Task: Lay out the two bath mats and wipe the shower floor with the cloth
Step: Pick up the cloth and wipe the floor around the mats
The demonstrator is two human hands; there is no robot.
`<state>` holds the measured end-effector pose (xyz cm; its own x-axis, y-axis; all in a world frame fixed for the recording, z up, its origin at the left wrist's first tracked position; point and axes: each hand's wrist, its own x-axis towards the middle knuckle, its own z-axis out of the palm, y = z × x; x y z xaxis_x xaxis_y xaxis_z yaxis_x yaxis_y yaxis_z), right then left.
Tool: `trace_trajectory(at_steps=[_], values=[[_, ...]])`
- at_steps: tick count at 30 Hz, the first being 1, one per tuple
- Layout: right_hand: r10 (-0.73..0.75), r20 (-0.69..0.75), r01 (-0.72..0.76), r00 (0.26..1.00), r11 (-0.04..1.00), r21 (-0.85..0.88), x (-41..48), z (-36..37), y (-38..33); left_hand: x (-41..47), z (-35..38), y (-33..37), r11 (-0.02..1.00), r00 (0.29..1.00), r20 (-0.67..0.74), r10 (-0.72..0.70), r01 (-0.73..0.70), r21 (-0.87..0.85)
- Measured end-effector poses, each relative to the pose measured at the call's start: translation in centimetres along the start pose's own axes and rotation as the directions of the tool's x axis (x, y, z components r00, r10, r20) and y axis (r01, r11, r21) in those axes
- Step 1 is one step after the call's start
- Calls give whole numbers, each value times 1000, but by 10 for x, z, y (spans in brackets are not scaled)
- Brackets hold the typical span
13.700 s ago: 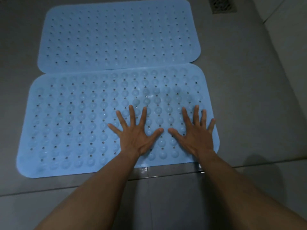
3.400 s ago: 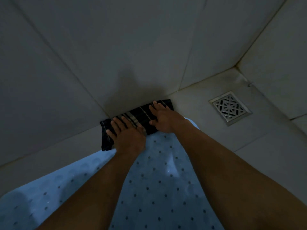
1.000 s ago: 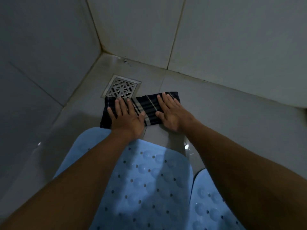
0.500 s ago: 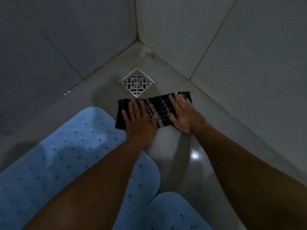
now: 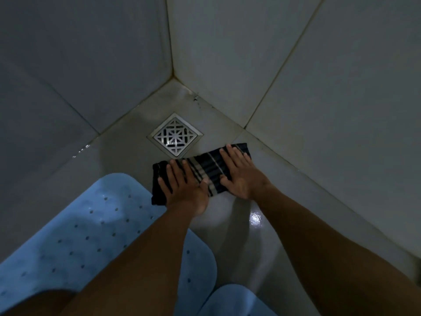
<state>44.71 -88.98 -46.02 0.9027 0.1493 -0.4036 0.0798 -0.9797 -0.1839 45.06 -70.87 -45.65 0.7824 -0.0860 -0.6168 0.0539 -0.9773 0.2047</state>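
Pressed flat onto the shower floor (image 5: 239, 238), the striped cloth (image 5: 209, 169) was covered by the left hand (image 5: 184, 187) and the right hand (image 5: 241, 176), fingers straight, nothing gripped. Just beyond the fingertips a drain (image 5: 175, 134) was seen; behind the wrists a large mat (image 5: 68, 242) and a second mat (image 5: 237, 299) were spread.

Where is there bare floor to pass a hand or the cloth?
Bare tile lies left of the drain, between the left wall and the larger mat, and along the right wall past the right hand. Crowded: the cloth, pressed by the left hand too, sits between drain and mat.
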Motion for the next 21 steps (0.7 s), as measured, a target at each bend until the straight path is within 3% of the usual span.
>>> trace_trajectory(at_steps=[8, 15, 21], values=[[70, -38, -71, 997, 997, -4, 0, 0, -12, 6, -5, -2, 1000, 998, 65, 10, -9, -8], [26, -101, -23, 995, 999, 25, -2, 7, -6, 6, 1, 2, 999, 999, 1, -40, 40, 15], [-39, -37, 38, 999, 999, -35, -1, 7, 11, 5, 9, 9, 992, 988, -100, -119, 122, 30]])
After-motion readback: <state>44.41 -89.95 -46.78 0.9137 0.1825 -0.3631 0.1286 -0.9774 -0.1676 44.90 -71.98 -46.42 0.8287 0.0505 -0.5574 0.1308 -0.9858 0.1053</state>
